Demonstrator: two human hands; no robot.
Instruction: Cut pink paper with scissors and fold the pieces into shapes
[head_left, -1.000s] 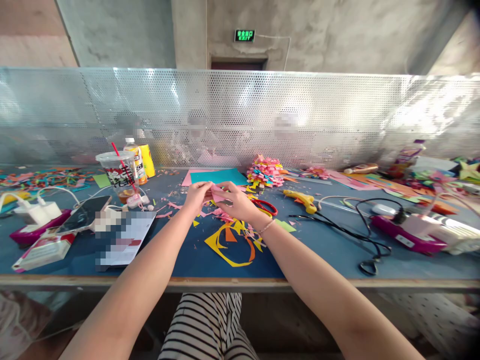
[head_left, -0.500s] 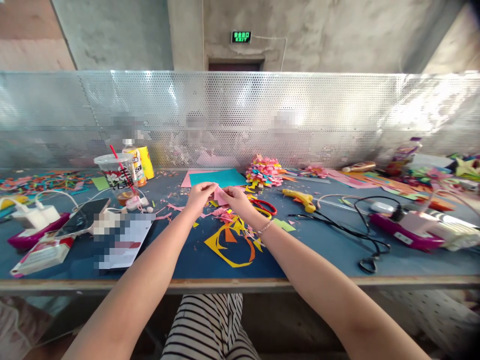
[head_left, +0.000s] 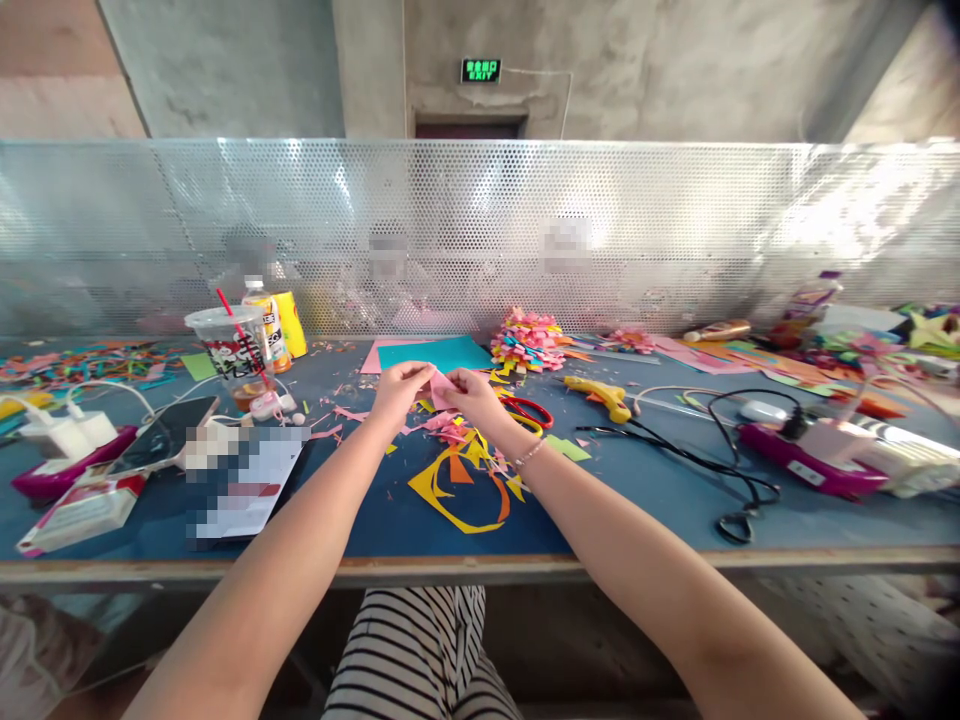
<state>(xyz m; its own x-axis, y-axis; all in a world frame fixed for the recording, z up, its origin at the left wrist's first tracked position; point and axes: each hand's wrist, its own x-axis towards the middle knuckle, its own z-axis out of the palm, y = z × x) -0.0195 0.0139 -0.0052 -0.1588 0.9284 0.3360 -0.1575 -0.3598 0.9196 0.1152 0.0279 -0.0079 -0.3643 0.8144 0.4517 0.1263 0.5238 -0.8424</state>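
Note:
Between my two hands is a small piece of pink paper [head_left: 440, 388]. My left hand [head_left: 405, 390] pinches its left edge with thumb and fingertips, and my right hand [head_left: 469, 395] grips the right side. Just beyond them lies a teal paper sheet [head_left: 442, 353] over a pink one. Red-handled scissors [head_left: 531, 412] rest beside my right wrist, their blades hidden. Under and in front of the hands are yellow and pink paper scraps, with a yellow cut-out frame [head_left: 450, 510] nearest me. A layered paper flower ball [head_left: 527, 340] sits behind my right hand.
On the left stand a plastic cup [head_left: 232, 345] with a straw, a drink bottle [head_left: 268, 325], a phone [head_left: 169, 432] and a power strip [head_left: 75, 465]. To the right are a yellow glue gun [head_left: 600, 395], black cables [head_left: 690, 465] and another power strip [head_left: 814, 465]. A perforated metal screen [head_left: 465, 220] closes the back.
Almost nothing differs. Both hands stay on the pink paper, with only a slight shift of the fingers and a tiny movement of the view.

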